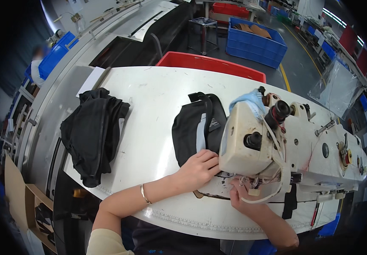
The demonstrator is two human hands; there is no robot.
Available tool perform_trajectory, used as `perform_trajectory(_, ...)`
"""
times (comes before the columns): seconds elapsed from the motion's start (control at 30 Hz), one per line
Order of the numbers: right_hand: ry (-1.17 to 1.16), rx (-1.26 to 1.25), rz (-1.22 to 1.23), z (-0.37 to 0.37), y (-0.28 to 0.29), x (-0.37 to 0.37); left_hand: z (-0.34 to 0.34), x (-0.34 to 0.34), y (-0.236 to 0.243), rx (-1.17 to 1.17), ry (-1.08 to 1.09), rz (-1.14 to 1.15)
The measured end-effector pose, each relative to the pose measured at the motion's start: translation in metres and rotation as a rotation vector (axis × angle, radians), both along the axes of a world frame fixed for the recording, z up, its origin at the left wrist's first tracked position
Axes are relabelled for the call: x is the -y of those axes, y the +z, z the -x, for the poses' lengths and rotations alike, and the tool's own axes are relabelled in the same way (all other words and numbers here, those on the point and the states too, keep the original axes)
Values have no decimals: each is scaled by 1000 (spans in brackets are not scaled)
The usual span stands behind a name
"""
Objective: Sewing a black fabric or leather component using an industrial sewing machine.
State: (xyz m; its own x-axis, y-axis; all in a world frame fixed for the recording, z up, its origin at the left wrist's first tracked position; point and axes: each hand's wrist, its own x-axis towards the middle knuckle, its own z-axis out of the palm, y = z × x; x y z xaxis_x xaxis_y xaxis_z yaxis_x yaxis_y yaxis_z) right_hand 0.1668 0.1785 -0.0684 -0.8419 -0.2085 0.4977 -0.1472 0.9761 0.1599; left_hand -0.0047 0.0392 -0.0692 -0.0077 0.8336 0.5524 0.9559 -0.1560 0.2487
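A black fabric piece with a grey strip lies on the white table, left of the sewing machine's cream head. My left hand has its fingers curled on the near edge of this piece, close against the machine head. Beneath the head, beside the needle area, is my right hand. Its fingers are bent together and partly covered by the machine and a white tube, so what they pinch cannot be made out. A bundle of black fabric rests on the table's left side, apart from both hands.
Behind the table stand a red bin and a blue crate with brown pieces in it. A metal stool is near them. A cardboard box sits at the lower left. Small red-handled tool lies at the right.
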Motion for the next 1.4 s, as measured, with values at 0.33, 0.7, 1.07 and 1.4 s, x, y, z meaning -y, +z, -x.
perform_trajectory(0.33,-9,132,580,-10,2,3,-11,12,31,17,157,133)
perform_trajectory(0.7,-2,1133,2092,-7,22,120,-143,85,59,62,-599,98)
perform_trajectory(1.07,-984,-444,1116,-336,122,61,-127,95,52,233,-245,235)
perform_trajectory(1.4,-1227,394,686,-374,-109,13,-130,66,22,264,-144,352)
